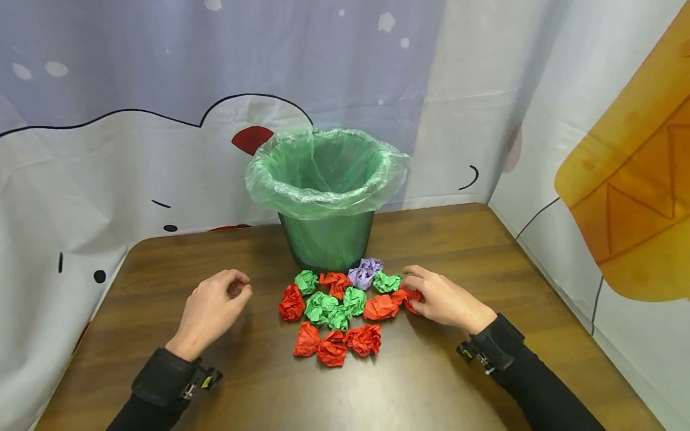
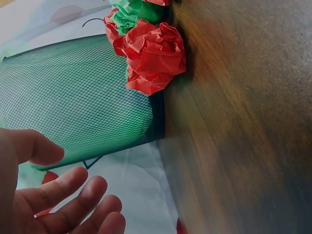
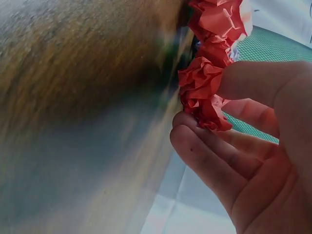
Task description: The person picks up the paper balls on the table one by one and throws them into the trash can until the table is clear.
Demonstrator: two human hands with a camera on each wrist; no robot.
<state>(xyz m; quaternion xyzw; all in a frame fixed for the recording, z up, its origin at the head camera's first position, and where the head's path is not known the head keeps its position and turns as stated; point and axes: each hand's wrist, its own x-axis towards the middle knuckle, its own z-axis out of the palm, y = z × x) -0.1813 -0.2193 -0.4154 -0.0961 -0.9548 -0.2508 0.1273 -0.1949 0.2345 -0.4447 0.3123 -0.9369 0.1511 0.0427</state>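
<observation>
At the right end of a group of crumpled paper balls, my right hand holds a red paper ball between thumb and fingers. That ball is partly covered by the hand in the head view. Right beside it are an orange-red paper ball and a green paper ball. My left hand hovers over the table left of the group, fingers loosely bent and nothing in them. The paper ball nearest to it is a red one.
A mesh wastebasket lined with a green plastic bag stands behind the balls. More red, green and one purple paper ball lie in front of it on the wooden table. Printed curtains hang behind and beside the table.
</observation>
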